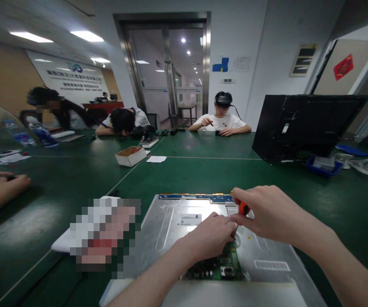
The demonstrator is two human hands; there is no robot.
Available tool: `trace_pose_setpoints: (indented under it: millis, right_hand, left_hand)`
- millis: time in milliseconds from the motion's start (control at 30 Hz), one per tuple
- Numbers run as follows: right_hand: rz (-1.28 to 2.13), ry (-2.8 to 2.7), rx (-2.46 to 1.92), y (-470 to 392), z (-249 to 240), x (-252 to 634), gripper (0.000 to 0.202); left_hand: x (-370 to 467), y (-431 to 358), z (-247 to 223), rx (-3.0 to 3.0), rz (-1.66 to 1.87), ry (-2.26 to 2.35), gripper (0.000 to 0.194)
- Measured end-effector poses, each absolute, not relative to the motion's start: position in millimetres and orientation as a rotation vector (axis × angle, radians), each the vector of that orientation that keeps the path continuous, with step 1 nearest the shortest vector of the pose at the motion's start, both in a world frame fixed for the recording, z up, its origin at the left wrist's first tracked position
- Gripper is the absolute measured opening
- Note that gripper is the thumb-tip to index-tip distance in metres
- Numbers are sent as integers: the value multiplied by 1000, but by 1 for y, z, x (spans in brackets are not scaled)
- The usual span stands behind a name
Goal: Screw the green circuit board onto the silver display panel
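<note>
A flat silver metal panel (267, 247) lies on the green table before me. On it sits a green circuit board (225, 266), partly under my left hand; a narrow blue circuit strip (190, 197) runs along the panel's far edge. My right hand (263, 213) grips the orange-and-black handle of a screwdriver (243, 208), whose shaft points down toward the board. Close beside the shaft, my left hand (211, 234) has its fingers bent together at the board's upper edge. What those fingertips hold, if anything, is hidden.
A black monitor (302, 128) stands at the right, near a blue tray (323, 166). An open white box (131, 157) sits ahead on the green table (196, 175). Another person's hands (4, 187) are at the left; a person (222, 119) sits opposite.
</note>
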State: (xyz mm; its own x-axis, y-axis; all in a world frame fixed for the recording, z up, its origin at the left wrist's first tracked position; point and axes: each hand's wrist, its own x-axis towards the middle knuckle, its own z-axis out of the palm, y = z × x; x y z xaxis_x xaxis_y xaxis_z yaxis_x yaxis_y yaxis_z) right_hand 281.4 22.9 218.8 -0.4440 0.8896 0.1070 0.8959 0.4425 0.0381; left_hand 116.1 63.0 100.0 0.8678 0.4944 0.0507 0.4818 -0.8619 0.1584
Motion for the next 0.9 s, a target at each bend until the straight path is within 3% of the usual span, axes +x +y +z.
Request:
trace_pose_setpoints:
  millis: [267,900]
  right_hand:
    - [44,-2599,-1564,23,217,282,13]
    - [-55,-2582,-1475,21,219,289,11]
  left_hand:
    - [116,61,102,2914,118,790,7]
    - [115,60,107,2912,96,777,6]
